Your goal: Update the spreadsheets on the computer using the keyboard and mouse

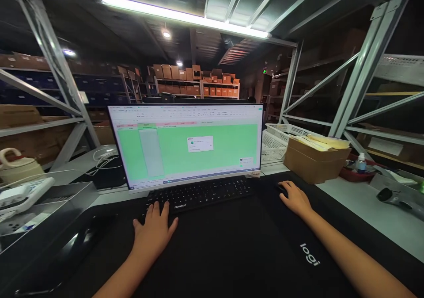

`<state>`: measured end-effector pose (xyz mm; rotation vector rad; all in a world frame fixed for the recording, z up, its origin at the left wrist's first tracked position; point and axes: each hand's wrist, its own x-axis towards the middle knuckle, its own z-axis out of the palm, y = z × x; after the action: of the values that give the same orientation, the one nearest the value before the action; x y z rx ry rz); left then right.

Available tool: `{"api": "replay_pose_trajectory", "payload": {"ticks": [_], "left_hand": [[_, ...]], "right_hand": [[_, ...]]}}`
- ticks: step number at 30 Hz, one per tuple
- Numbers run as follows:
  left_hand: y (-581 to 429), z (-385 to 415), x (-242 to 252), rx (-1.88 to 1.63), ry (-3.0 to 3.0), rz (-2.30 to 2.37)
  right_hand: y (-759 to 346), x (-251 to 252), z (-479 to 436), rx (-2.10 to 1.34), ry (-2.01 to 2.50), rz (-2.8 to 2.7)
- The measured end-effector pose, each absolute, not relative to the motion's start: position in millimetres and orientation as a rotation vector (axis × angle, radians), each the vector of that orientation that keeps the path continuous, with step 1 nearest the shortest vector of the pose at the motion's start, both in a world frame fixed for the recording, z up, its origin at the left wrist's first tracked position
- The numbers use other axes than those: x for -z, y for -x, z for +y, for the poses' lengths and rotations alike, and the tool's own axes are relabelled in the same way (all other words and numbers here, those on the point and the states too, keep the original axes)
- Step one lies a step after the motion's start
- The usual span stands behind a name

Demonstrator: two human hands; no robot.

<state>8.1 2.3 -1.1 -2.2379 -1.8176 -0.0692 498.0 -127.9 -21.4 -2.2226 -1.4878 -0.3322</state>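
Note:
My left hand (153, 228) rests at the left end of a black keyboard (202, 192), fingers spread, their tips on or by the lower keys. To the right, my right hand (296, 198) is curled over a dark computer mouse (282, 187), which it mostly covers. Behind the keyboard stands a wide monitor (212, 165) with a green spreadsheet on its screen; one column is highlighted grey and a small white pop-up box sits near the middle. Keyboard and mouse lie on a large black desk mat (225, 254) with a "logi" mark.
Right of the monitor are white plastic baskets (274, 145) and a cardboard box (313, 158) of papers. A spray bottle (361, 163) and a handheld scanner (394, 196) lie farther right. At left are a grey tray (76, 196) and a glossy black object (66, 249). Metal racks surround the desk.

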Motion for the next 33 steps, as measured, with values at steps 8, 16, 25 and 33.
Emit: {"api": "replay_pose_trajectory", "payload": {"ticks": [8, 16, 25, 33], "left_hand": [[-8.4, 0.7, -1.4, 0.093, 2.26, -1.828], [-8.0, 0.9, -2.1, 0.098, 2.274, -1.842], [-7.8, 2.5, 0.8, 0.075, 2.253, -1.83], [-6.9, 2.2, 1.9, 0.1, 2.264, -1.829]], "right_hand": [[-500.2, 25.7, -124.5, 0.294, 2.131, -1.532], [-501.6, 27.0, -123.8, 0.332, 2.132, -1.532], [-502.7, 28.4, -122.4, 0.364, 2.152, -1.515], [-507.9, 32.8, -119.9, 0.366, 2.139, -1.548]]}}
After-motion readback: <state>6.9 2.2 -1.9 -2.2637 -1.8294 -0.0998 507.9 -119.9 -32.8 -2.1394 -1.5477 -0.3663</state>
